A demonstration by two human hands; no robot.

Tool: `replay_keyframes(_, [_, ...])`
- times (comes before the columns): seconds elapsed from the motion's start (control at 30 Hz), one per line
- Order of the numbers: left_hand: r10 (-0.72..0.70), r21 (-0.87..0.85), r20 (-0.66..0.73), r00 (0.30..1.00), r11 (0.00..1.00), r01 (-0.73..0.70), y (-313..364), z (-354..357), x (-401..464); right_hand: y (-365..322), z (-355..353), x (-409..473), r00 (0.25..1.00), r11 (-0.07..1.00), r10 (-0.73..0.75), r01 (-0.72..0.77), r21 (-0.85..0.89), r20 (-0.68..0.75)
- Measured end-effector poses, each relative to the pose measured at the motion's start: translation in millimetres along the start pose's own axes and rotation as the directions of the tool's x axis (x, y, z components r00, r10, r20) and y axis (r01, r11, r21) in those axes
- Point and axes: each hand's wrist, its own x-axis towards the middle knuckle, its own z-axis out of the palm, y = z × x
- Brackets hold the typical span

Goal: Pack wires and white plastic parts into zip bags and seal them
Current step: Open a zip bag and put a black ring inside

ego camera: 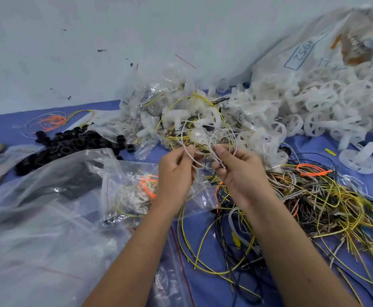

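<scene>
My left hand [176, 171] and my right hand [238, 169] are raised side by side at the middle of the view, and both pinch loops of thin white wire [205, 138] held between them. Under my left wrist lies a clear zip bag [136, 191] holding orange, yellow and white wires. A tangle of yellow, black and grey wires [313, 202] spreads over the blue table [203, 227] to the right. White plastic wheel-shaped parts [327, 107] are heaped at the back right.
Filled small bags [159, 103] are piled at the back centre. Black rings [70, 147] lie at the left, partly under a large clear bag [37, 218]. A big printed sack [313, 47] leans against the white wall. One white part [360, 160] stands alone at the right.
</scene>
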Motion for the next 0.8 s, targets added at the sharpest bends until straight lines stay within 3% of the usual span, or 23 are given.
replay_keyframes(0.2, [-0.138, -0.175, 0.057, 0.989, 0.974, 0.146, 3, 5, -2, 16, -4, -2, 0.990, 0.960, -0.135, 0.118, -0.252, -0.050])
replay_keyframes(0.43, [-0.102, -0.130, 0.087, 0.991, 0.985, 0.113, 2, 6, -5, 12, -4, -3, 0.996, 0.997, -0.077, 0.076, -0.025, -0.054])
replay_keyframes(0.57, [0.046, 0.228, -0.065, 0.997, 0.973, -0.030, -6, 7, -5, 9, -5, -2, 0.973, 0.982, -0.178, 0.166, -0.088, -0.145])
replay_keyframes(0.8, [-0.016, 0.539, -0.153, 0.988, 0.837, 0.097, -14, 4, -7, 8, -9, -2, 0.959, 0.986, -0.162, 0.149, -0.070, -0.234])
